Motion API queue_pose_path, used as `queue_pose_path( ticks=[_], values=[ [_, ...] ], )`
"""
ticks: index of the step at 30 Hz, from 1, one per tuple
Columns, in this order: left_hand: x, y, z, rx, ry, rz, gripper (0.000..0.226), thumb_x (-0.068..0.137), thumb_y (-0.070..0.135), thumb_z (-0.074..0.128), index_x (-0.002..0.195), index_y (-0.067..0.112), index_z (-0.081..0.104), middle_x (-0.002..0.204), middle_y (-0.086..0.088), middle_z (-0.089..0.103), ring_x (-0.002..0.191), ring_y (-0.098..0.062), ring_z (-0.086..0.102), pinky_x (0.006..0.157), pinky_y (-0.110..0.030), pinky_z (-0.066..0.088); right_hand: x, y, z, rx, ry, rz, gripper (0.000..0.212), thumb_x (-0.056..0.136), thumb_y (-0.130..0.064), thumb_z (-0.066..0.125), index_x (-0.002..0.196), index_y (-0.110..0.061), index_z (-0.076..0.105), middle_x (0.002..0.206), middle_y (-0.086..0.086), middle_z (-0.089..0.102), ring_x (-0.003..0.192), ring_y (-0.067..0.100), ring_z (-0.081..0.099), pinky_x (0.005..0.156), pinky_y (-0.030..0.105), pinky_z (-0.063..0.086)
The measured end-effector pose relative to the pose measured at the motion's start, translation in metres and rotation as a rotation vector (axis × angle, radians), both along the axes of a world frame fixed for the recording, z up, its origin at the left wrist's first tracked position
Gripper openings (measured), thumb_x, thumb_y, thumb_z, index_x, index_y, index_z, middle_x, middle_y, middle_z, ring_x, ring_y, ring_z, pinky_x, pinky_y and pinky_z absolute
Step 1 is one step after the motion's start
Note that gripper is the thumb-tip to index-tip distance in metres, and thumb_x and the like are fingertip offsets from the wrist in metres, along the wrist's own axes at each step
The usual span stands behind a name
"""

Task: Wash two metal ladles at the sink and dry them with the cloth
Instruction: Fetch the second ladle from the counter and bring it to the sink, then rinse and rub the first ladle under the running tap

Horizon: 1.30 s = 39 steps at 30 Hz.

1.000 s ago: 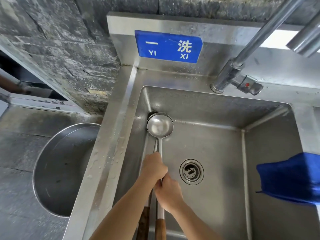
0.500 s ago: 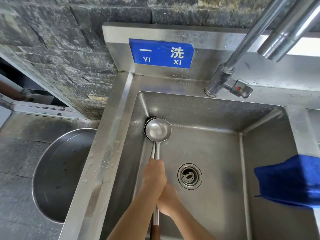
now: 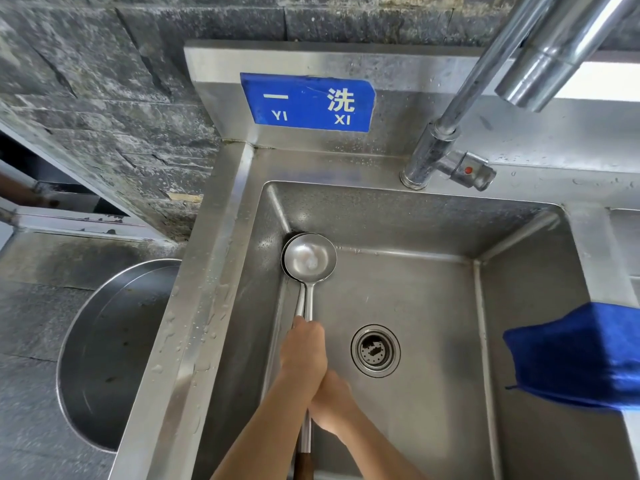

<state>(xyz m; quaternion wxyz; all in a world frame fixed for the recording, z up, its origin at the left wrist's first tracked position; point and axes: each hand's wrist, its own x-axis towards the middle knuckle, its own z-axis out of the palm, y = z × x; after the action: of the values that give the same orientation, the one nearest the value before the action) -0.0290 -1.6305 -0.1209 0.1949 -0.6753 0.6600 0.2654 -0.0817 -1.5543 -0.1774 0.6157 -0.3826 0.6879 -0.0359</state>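
Both hands on two stacked ladles in sink, same grip as earlier frames.

Left hand (image 3: 304,348) fingers wrapped tight on the metal handles, right hand (image 3: 331,401) just behind and touching it, fingers closed on the same handles. Ladles (image 3: 309,258) nested, bowls in the upper-left corner of the sink (image 3: 433,306) basin, wooden handle ends at bottom edge of frame. Versus 0.5 s ago: hands and ladles barely moved, only one wooden end visible now. Blue cloth (image 3: 575,358) draped on sink's right rim, unchanged. Drain (image 3: 375,350) right of hands. Faucet (image 3: 446,147) upper right, no water seen.
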Motion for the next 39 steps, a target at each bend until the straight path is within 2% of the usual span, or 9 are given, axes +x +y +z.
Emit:
queue_pose_path(
  ticks=[4,9,15,19,25,28,30,34,39],
  values=[
    [0.0,-0.003,0.005,0.055,-0.011,-0.012,0.027,0.087,0.008,0.06,0.115,0.008,0.058,0.125,-0.012,0.05,0.108,-0.031,0.06,0.085,-0.036,0.049,-0.009,-0.004,0.008,0.004,-0.004,-0.051,0.011,0.075,-0.032,0.04,0.074,-0.029,0.051,0.065,-0.009,0.053,0.071,0.022,0.047,0.065,0.034,0.042],
    [-0.004,-0.025,0.03,0.034,-0.01,-0.059,0.033,0.093,0.031,0.053,0.123,0.016,0.056,0.129,-0.008,0.056,0.119,-0.029,0.058,0.092,-0.036,0.047,-0.057,-0.033,0.035,-0.122,0.041,-0.134,0.024,0.097,-0.037,0.053,0.111,-0.019,0.062,0.098,0.004,0.067,0.082,0.023,0.062,0.079,0.041,0.058],
    [-0.021,-0.078,0.082,-0.104,0.413,0.123,0.039,0.092,0.04,0.054,0.122,0.016,0.063,0.121,-0.004,0.067,0.117,-0.028,0.06,0.096,-0.033,0.048,-0.138,-0.102,0.108,-0.307,-0.053,-0.636,0.037,0.093,-0.061,0.055,0.097,-0.026,0.067,0.097,0.005,0.074,0.079,0.023,0.072,0.087,0.052,0.061],
    [-0.046,-0.11,0.123,-0.207,0.677,0.172,0.041,0.093,0.04,0.06,0.129,0.021,0.061,0.124,0.004,0.068,0.107,-0.016,0.066,0.094,-0.029,0.05,-0.184,-0.137,0.176,-0.566,-0.117,-1.031,0.047,0.101,-0.061,0.042,0.124,-0.024,0.06,0.115,-0.001,0.067,0.098,0.02,0.072,0.096,0.045,0.058],
    [-0.085,-0.14,0.169,-0.161,0.883,0.164,0.049,0.097,0.027,0.058,0.135,-0.002,0.047,0.122,-0.017,0.066,0.063,0.007,0.064,0.049,-0.011,0.042,-0.201,-0.187,0.232,-0.588,0.0,-0.82,0.079,0.086,-0.064,0.058,0.154,-0.028,0.037,0.145,-0.005,0.051,0.118,0.02,0.059,0.106,0.047,0.052],
    [-0.097,-0.149,0.174,-0.075,0.985,0.065,0.064,0.097,0.027,0.056,0.153,0.035,0.026,0.149,0.008,0.046,0.126,-0.008,0.055,0.093,-0.021,0.048,-0.201,-0.201,0.235,-0.506,0.174,-0.6,0.064,0.089,-0.04,0.062,0.143,-0.01,0.045,0.124,0.005,0.06,0.102,0.024,0.064,0.093,0.051,0.059],
    [-0.1,-0.151,0.173,-0.032,1.006,0.013,0.074,0.096,0.021,0.056,0.153,0.045,0.015,0.157,0.015,0.031,0.135,-0.006,0.045,0.111,-0.035,0.041,-0.2,-0.204,0.23,-0.468,0.166,-0.561,0.04,0.093,-0.02,0.061,0.129,-0.007,0.049,0.112,0.008,0.061,0.089,0.022,0.066,0.075,0.046,0.066],
    [-0.105,-0.152,0.172,-0.044,0.985,-0.002,0.077,0.095,0.026,0.058,0.152,0.048,0.011,0.156,0.01,0.035,0.136,-0.008,0.044,0.112,-0.035,0.038,-0.208,-0.208,0.229,-0.496,0.235,-0.497,0.031,0.098,-0.005,0.05,0.129,-0.005,0.047,0.119,0.013,0.06,0.066,0.012,0.064,0.038,0.011,0.047],
    [-0.108,-0.155,0.171,-0.081,0.985,0.001,0.075,0.092,0.036,0.064,0.154,0.04,0.021,0.148,0.007,0.047,0.129,-0.007,0.05,0.1,-0.024,0.039,-0.22,-0.212,0.226,-0.522,0.261,-0.417,0.026,0.099,-0.006,0.045,0.125,-0.002,0.052,0.117,0.017,0.06,0.043,0.005,0.058,0.033,0.008,0.037]
  ],
)
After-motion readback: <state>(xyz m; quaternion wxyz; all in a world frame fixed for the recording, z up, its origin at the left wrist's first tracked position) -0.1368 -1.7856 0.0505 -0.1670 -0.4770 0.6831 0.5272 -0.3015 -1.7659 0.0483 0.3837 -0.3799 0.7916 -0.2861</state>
